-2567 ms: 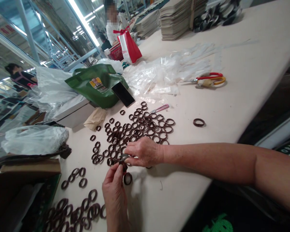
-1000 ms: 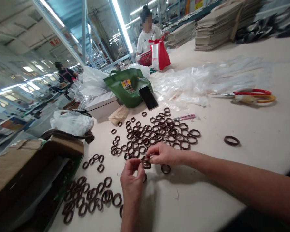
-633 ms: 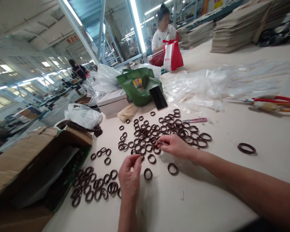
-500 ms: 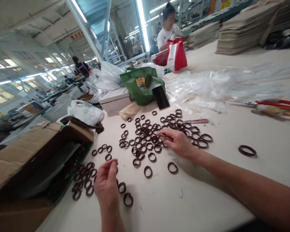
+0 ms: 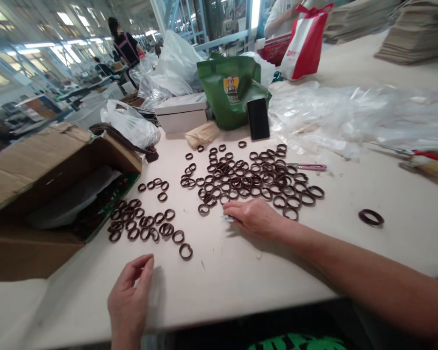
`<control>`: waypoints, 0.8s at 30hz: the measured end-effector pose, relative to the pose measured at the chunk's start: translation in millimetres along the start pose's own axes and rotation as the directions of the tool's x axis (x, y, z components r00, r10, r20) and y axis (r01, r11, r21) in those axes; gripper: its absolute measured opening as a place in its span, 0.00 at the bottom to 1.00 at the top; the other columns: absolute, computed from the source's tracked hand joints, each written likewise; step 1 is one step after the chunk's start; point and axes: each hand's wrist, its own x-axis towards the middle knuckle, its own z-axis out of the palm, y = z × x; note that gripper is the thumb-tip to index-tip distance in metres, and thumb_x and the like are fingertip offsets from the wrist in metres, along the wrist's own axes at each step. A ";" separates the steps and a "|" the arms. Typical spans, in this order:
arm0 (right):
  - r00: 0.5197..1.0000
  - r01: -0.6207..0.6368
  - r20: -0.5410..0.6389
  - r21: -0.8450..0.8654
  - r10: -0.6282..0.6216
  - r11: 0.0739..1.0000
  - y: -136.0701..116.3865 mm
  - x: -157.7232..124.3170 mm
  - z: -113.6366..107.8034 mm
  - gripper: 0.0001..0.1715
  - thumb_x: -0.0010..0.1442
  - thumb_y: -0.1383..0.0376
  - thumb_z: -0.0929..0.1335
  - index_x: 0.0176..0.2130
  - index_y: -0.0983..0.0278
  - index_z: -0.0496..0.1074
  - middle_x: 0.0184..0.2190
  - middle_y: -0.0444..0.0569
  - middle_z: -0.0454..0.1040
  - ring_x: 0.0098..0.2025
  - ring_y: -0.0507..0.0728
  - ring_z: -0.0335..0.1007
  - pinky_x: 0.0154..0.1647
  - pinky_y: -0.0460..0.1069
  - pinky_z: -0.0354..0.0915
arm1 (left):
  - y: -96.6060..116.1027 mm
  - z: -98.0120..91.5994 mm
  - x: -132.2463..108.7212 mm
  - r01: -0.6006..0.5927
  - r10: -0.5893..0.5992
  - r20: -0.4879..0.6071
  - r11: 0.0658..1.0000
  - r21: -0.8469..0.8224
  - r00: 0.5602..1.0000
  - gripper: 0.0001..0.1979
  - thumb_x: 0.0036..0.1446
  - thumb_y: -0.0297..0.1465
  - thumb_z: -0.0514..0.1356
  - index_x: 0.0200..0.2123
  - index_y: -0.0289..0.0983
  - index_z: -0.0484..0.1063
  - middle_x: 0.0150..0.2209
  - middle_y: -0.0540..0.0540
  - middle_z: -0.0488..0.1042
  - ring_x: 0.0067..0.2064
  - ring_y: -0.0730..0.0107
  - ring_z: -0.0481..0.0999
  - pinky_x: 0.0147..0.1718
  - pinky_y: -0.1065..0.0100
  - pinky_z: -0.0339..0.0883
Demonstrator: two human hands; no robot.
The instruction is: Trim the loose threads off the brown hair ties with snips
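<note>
Many small dark-brown rings lie on the pale tabletop, with a large spread-out cluster (image 5: 237, 182) in the middle. A smaller group of rings (image 5: 131, 223) lies on the left beside the carton. My right hand (image 5: 253, 216) rests palm down at the near edge of the large cluster, fingers closed together. A small pale, shiny item (image 5: 228, 218) shows under its fingertips, too blurred to name. Nearer the front edge, my left hand (image 5: 131, 287) is raised with thumb and forefinger pinched. Whatever may be between those fingertips is hidden.
An open cardboard carton (image 5: 58, 204) stands at left. Behind the rings are a green bag (image 5: 222, 92), a phone (image 5: 258, 119) and a white box (image 5: 180, 114). A pink-handled tool (image 5: 310, 166), one separate ring (image 5: 371, 218), plastic sheets (image 5: 336, 116) and red-handled pliers (image 5: 430, 155) lie to the right.
My left hand has drawn back from the smaller group towards the front edge. My right hand has come nearer me; loose rings in front of the large cluster no longer lie apart there.
</note>
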 end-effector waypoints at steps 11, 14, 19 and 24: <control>0.984 -0.170 -0.077 -0.106 0.162 0.980 20.8 0.7 -11.1 0.12 0.66 0.65 0.64 0.46 0.62 0.74 0.45 0.48 0.78 0.37 0.55 0.76 0.32 0.46 0.62 | 32.4 56.2 -14.7 -0.486 0.469 0.193 0.872 0.054 0.862 0.17 0.59 0.37 0.59 0.49 0.37 0.76 0.46 0.39 0.79 0.47 0.55 0.76 0.49 0.53 0.70; 0.980 -0.096 -0.178 -0.007 0.093 0.995 19.3 -1.3 -10.5 0.15 0.65 0.67 0.63 0.49 0.63 0.73 0.49 0.51 0.77 0.43 0.56 0.77 0.37 0.47 0.66 | 54.0 77.0 -21.1 -0.544 0.549 0.256 0.833 -0.099 0.795 0.18 0.59 0.33 0.60 0.52 0.39 0.75 0.50 0.39 0.78 0.52 0.55 0.75 0.53 0.53 0.68; 0.954 0.192 -0.254 0.115 -0.158 0.975 2.1 -5.8 -10.8 0.17 0.66 0.67 0.61 0.52 0.63 0.72 0.52 0.52 0.76 0.47 0.55 0.76 0.43 0.47 0.67 | 63.8 72.4 0.9 -0.592 0.601 0.152 0.800 -0.103 0.785 0.13 0.60 0.33 0.60 0.47 0.41 0.77 0.49 0.41 0.78 0.51 0.57 0.75 0.54 0.54 0.66; 0.937 0.347 -0.094 0.139 -0.337 0.927 -18.8 -8.7 -2.6 0.16 0.66 0.66 0.62 0.50 0.63 0.72 0.50 0.49 0.77 0.31 0.51 0.73 0.33 0.47 0.64 | 27.9 48.2 44.4 -0.502 0.509 0.023 0.838 0.213 0.860 0.10 0.56 0.37 0.60 0.36 0.38 0.77 0.44 0.38 0.79 0.48 0.50 0.74 0.52 0.50 0.64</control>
